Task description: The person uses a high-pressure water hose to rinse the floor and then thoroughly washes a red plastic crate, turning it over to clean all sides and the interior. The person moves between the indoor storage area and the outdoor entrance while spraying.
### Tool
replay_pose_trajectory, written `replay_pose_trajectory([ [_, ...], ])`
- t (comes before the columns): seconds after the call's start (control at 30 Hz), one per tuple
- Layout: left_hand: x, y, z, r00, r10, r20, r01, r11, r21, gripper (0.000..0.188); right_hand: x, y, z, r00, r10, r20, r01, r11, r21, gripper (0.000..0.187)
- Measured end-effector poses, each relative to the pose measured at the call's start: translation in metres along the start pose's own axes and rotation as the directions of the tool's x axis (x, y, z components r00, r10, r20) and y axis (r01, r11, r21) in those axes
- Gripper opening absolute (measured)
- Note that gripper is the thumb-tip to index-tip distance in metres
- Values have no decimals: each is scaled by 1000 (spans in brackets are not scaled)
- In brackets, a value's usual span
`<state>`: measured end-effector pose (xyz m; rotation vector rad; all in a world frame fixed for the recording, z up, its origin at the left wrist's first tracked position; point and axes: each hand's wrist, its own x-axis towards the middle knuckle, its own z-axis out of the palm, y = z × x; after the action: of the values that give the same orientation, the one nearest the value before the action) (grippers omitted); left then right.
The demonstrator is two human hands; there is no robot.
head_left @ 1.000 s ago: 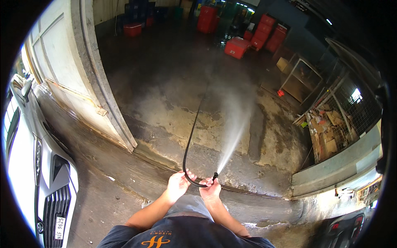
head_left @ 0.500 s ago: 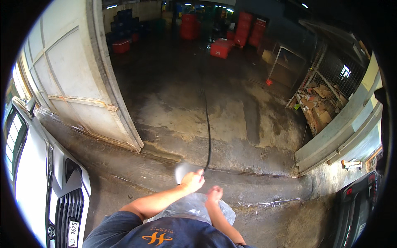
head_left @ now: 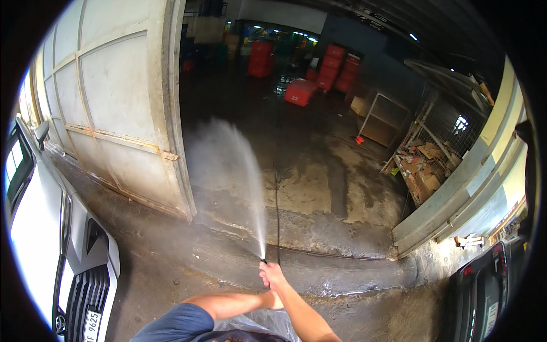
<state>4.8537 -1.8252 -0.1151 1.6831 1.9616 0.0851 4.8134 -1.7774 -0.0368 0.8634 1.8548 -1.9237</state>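
1. Gripping the black nozzle (head_left: 263, 261), the right hand (head_left: 273, 275) is closed around it; a water spray (head_left: 257, 205) shoots from its tip.
2. The left hand (head_left: 275, 300) is partly hidden behind the right; its grip cannot be told.
3. A dark hose (head_left: 278, 219) crosses the floor (head_left: 305, 188) ahead.

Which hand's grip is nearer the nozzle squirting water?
Right. The right grip is around the black nozzle, just behind its tip; the left grip is farther back, lower in the picture.
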Motion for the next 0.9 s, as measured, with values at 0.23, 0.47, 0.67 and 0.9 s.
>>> replay_pose_trajectory([
  [0.23, -59, 55, 73, 1000, -23, -21, -20, 50, -999, 41, -70, 65, -60, 997, 75, -13, -11, 311, 950, 43],
  [0.47, -104, 46, 38, 864, -420, -276, -494, -811, -312, 34, -105, 119, -94, 979, 206, -1, -13, 68, 998, 50],
  [0.67, -75, 98, -23, 645, -718, -263, -758, -557, -340, 12, -94, 146, -79, 965, 198, 174, -144, -155, 977, 50],
  [0.9, -72, 130, -49, 417, -764, -492, 34, 554, -832, 24, -102, 194, -46, 905, 381, 191, -378, 510, 773, 35],
])
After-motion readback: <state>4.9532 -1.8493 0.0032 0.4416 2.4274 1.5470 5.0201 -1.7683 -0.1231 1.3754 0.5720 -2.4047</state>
